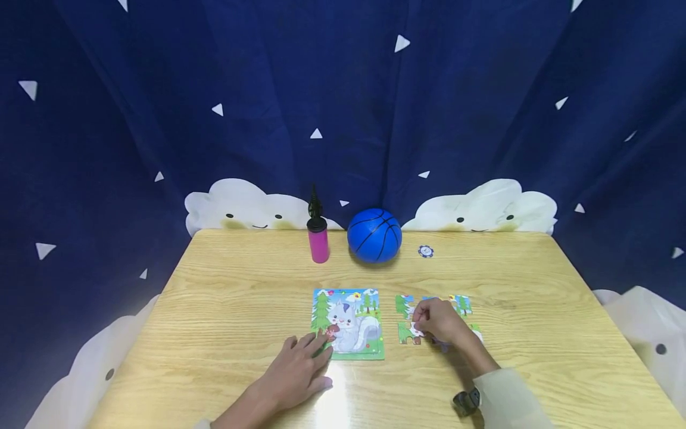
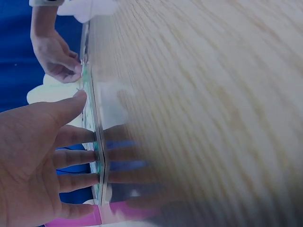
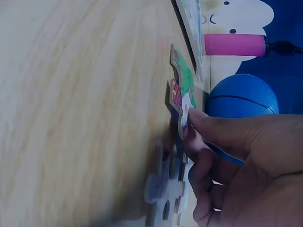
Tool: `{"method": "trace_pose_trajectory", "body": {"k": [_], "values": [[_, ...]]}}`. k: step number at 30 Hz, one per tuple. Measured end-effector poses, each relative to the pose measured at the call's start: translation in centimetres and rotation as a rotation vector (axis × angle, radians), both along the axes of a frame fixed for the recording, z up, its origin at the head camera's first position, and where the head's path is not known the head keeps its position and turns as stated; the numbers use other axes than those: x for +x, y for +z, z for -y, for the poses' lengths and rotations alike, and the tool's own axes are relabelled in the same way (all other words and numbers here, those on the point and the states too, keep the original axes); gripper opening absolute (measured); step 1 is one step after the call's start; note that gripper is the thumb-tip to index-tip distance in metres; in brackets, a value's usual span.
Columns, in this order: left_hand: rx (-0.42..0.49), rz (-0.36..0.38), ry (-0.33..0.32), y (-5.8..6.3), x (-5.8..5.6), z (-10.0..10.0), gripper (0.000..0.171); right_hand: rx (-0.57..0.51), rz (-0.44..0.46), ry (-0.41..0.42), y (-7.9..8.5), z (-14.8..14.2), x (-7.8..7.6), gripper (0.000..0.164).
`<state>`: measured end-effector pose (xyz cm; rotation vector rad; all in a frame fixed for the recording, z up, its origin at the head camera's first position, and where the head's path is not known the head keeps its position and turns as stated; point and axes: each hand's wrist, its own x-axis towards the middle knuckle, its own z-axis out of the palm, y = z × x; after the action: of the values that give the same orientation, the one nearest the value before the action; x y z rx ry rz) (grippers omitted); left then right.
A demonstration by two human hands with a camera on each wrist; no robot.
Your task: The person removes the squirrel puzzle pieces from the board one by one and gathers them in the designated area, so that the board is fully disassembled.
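A square picture board (image 1: 370, 353) showing a grey squirrel lies flat on the table. My left hand (image 1: 300, 366) rests at its lower left corner, fingers extended and slightly spread over the edge. In the left wrist view, the straight fingers reach the board's thin side. Right of the board, my right hand (image 1: 442, 322) pinches a jigsaw piece (image 3: 183, 78) between thumb and forefinger. Green, white and some red show on this piece, which stands close over the tabletop in the right wrist view. Several other jigsaw pieces (image 1: 463, 305) lie around and partly beneath that hand.
A magenta hand pump (image 1: 319, 245) with a black top stands behind the board. Beside it sits a blue ball (image 1: 374, 236) with black lines, and a small round chip (image 1: 426, 251) lies to its right. A dark blue curtain (image 1: 343, 89) hangs behind the wooden table (image 1: 225, 298).
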<state>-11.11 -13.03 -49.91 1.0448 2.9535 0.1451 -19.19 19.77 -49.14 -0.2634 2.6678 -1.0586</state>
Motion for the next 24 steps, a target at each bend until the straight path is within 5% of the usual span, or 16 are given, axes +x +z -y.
{"method": "trace_pose_trajectory", "body": {"k": [10,24], "values": [[0.001,-0.026,0.004,0.0,-0.3,-0.4,0.051,0.062,-0.054,-0.015,0.1,0.4,0.0,0.009],[0.012,0.016,-0.032,0.4,-0.1,-0.9,0.055,-0.032,-0.074,0.066,0.6,4.0,0.2,0.005]]}}
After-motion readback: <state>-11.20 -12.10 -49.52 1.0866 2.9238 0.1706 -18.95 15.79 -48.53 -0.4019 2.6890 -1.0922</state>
